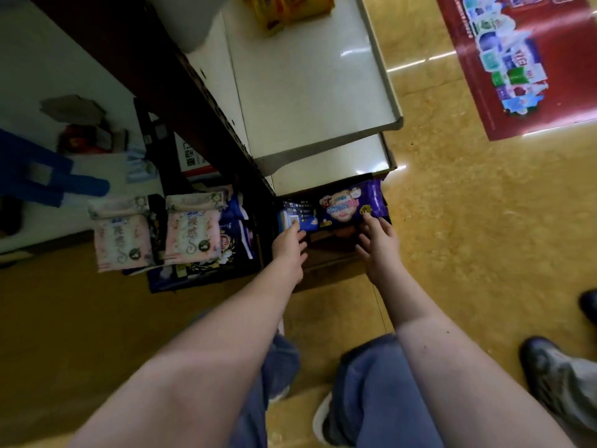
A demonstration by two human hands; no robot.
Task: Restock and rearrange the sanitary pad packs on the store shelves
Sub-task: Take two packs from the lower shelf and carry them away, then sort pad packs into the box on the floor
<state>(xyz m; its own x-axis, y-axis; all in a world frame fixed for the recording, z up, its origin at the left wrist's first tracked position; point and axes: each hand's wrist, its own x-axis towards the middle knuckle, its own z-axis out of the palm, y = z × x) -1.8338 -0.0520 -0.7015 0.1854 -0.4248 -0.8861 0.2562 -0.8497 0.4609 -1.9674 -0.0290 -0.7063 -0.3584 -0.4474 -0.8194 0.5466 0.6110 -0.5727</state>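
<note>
Fingers [366, 221] of my right hand [379, 250] lie spread and fairly straight, tips against the near edge of the purple pack [350, 205], nothing curled round it. Those of my left hand [289, 245] reach forward the same way, loose and extended, touching the front of the blue pack [297, 218] by its barcode; neither hand has a real hold, as far as I can make out.

Both packs sit side by side, touching, on the bottom shelf [332, 250], tucked under the white shelf [323, 163] above; the purple one lies with a long side toward me, its right end at the shelf's outer corner.

I judge them light, soft and squashy; the film wrapping looks glossy, so probably slippery and quick to crinkle, though hardly fragile. Pinching loose film would likely slip; I'd take the purple pack across its short width, thumb on one long edge and fingers on the other, or nudge it along with flat fingers.

It is deep purple with a pink and pale-blue printed panel in the middle and a small yellow mark near my fingertips; the blue pack is darker, with a white label. In the next bay to the left, pink packs [193, 231] rest over darker ones.
</note>
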